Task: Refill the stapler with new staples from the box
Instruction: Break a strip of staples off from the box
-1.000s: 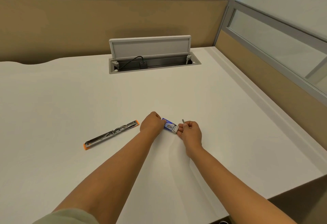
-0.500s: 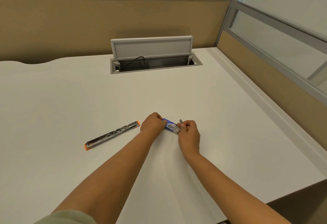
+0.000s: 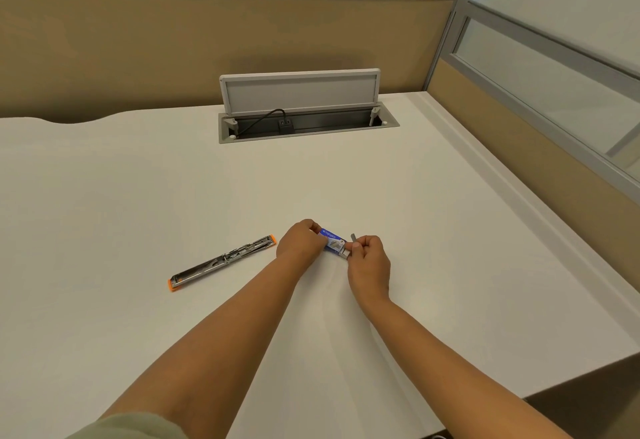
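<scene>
A small blue staple box (image 3: 333, 241) lies on the white desk (image 3: 433, 230), its white inner tray pulled partly out at the right end. My left hand (image 3: 300, 241) grips the box's left end. My right hand (image 3: 367, 258) pinches a small grey strip of staples (image 3: 353, 237) right at the open end of the box. The stapler (image 3: 221, 262), a long metal one with orange ends, lies opened flat on the desk to the left of my left hand, untouched.
A cable hatch (image 3: 304, 123) with its lid raised and a black cable inside sits at the back of the desk. Tan partition walls (image 3: 207, 47) close the back and right sides. The desk's front right corner is near my right forearm.
My right hand has shifted slightly left, closer to the box's open end, with the staple strip still between its fingers. The left hand and the stapler have stayed put.
</scene>
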{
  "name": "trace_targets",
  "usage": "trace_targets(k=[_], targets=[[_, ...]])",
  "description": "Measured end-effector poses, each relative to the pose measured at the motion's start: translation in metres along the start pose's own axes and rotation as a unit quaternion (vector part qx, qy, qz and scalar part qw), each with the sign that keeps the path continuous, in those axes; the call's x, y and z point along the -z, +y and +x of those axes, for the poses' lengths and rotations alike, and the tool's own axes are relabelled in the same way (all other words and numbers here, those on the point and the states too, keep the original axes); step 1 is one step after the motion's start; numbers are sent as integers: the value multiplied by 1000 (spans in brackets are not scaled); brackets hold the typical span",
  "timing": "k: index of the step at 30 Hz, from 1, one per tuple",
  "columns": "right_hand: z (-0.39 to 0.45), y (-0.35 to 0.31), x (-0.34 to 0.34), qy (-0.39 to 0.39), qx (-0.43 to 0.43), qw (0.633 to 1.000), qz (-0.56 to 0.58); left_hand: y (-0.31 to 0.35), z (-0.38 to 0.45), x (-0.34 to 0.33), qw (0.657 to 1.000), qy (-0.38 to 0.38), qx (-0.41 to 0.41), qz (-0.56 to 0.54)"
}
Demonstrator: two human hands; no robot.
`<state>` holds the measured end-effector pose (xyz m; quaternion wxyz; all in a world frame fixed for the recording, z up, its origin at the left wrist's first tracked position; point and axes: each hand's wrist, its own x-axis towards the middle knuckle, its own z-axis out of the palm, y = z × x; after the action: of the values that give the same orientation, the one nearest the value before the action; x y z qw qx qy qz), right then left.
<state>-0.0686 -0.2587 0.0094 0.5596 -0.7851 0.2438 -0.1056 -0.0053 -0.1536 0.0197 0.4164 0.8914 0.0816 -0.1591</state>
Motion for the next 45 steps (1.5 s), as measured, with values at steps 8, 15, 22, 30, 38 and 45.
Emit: trace_targets(k=[8,15,22,30,38,45], targets=[[4,-1,-6,7,-3,1000,10,-10,-5,-10,998,31,-46,9],[8,-3,-13,14,-22,999,34,-10,-3,-9,999,20,-46,17],[11,-3,-16,13,-25,999,44,-11,-2,-8,998,19,-54,20],[16,0,-11,-14,-24,999,38,-11,-1,-8,998,12,-59,28],[19,1,-12,-23,-27,999,33,-8,1,-7,998,-6,-57,35],[24,3,0,-17,31,999,-14,-9,-3,-6,999,-11,-28,-12]])
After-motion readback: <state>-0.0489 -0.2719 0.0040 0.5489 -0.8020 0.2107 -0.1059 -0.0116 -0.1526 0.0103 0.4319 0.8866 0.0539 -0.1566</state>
